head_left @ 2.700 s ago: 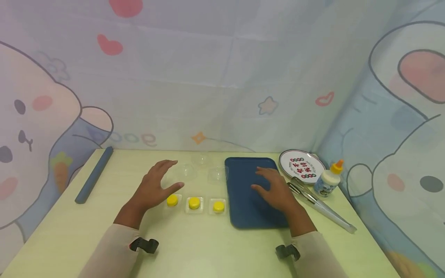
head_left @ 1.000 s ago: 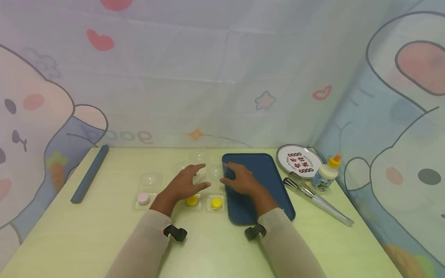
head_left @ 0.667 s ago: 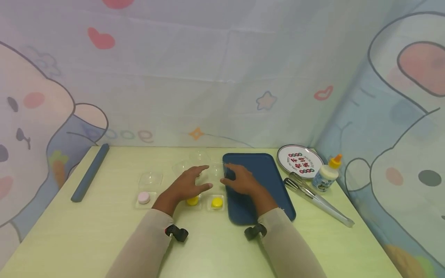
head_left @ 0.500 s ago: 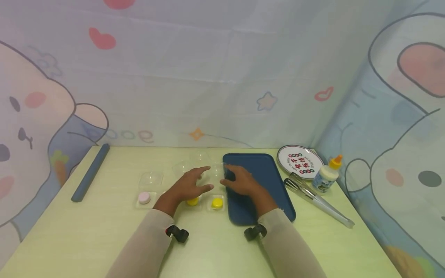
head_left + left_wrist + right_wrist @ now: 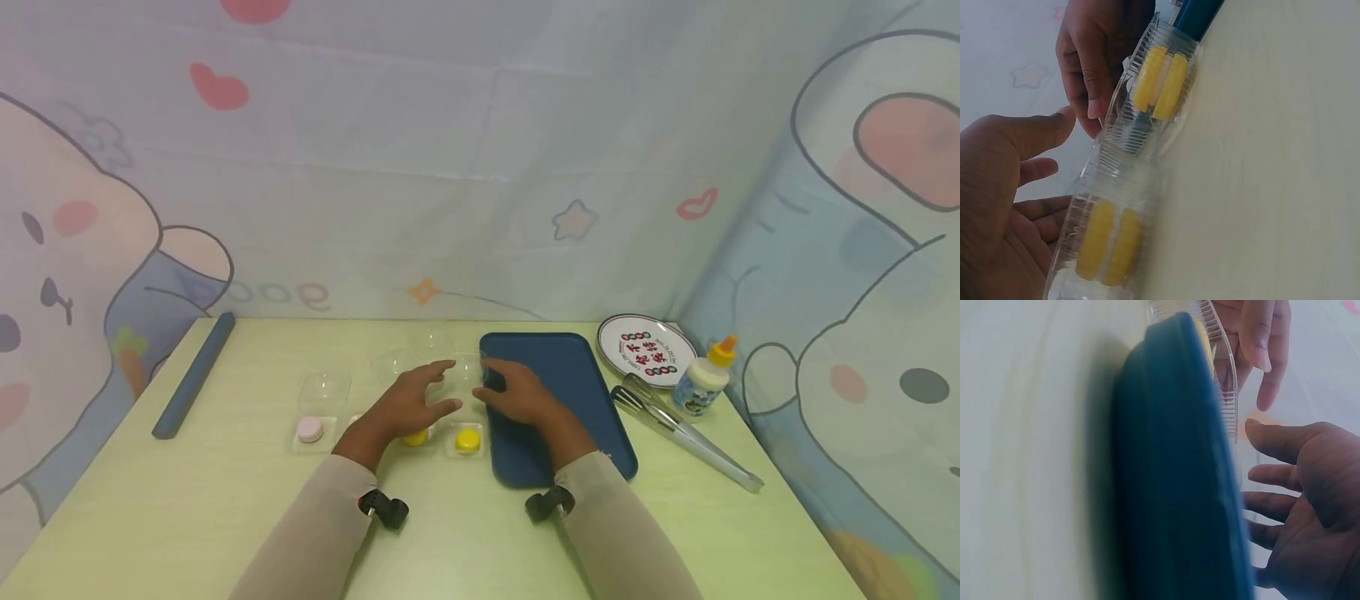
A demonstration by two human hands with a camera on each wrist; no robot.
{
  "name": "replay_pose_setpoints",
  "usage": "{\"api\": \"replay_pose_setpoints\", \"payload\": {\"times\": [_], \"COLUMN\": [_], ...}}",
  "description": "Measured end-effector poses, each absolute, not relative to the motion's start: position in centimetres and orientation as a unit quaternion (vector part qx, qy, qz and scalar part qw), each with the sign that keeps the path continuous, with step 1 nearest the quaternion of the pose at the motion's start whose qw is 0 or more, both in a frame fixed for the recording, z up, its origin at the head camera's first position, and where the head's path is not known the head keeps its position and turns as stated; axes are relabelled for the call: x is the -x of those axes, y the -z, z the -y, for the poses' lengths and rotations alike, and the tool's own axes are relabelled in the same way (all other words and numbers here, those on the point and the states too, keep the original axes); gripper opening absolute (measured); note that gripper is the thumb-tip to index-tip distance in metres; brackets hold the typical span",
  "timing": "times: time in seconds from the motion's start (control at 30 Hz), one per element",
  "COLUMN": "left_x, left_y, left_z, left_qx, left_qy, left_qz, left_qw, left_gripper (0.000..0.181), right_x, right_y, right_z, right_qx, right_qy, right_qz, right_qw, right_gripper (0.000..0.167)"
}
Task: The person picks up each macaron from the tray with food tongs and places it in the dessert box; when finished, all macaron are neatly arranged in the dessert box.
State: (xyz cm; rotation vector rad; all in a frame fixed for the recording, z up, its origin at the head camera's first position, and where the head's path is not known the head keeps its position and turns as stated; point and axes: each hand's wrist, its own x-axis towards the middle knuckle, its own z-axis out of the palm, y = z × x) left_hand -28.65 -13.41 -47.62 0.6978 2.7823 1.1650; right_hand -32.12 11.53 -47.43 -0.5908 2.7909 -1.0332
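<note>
Both hands hover palm-inward over the table with fingers relaxed, holding nothing. In the head view my left hand (image 5: pixel 405 404) is above a yellow macaron (image 5: pixel 416 438) in a clear plastic box and partly covers it. Another boxed yellow macaron (image 5: pixel 467 440) lies just right of it. My right hand (image 5: pixel 520 394) hangs over the left edge of a blue tray (image 5: pixel 573 383). A pink macaron (image 5: pixel 310 429) sits in its clear base at the left. Clear lids stand behind the boxes, among them one lid (image 5: pixel 325 388) behind the pink macaron and another lid (image 5: pixel 431 338) farthest back.
At the right are a printed plate (image 5: pixel 647 350), metal tongs (image 5: pixel 690 442) and a white squeeze bottle (image 5: pixel 703 379) with an orange tip. A dark blue-grey bar (image 5: pixel 195 377) lies along the left edge. A printed cloth (image 5: pixel 480 167) hangs behind the table.
Since the earliest frame both hands have moved inward, closer together. The pink macaron has come into view, and the leftmost yellow one is now hidden. Over the last second the hands hardly move.
</note>
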Motion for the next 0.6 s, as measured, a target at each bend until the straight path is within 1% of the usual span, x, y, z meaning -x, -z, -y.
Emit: {"api": "replay_pose_setpoints", "payload": {"times": [0.2,0.3,0.47,0.6], "left_x": [28.44,28.39,28.51,28.62], "left_y": [47.35,47.3,47.53,47.58], "left_z": [13.07,12.93,12.85,12.84], "left_qx": [-0.208,-0.199,-0.192,-0.182], "left_qy": [-0.395,-0.408,-0.426,-0.432], "left_qz": [-0.895,-0.891,-0.884,-0.882], "left_qw": [-0.001,-0.009,-0.027,-0.041], "left_gripper": [0.068,0.067,0.064,0.062], "right_x": [31.98,31.84,31.74,31.81], "right_y": [47.14,47.02,47.0,47.04], "right_z": [-11.41,-11.35,-11.24,-11.13], "right_qx": [0.187,0.192,0.212,0.208], "right_qy": [0.365,0.369,0.385,0.405], "right_qz": [-0.911,-0.909,-0.898,-0.889], "right_qw": [0.05,0.03,-0.021,-0.035], "right_gripper": [0.062,0.057,0.048,0.04]}}
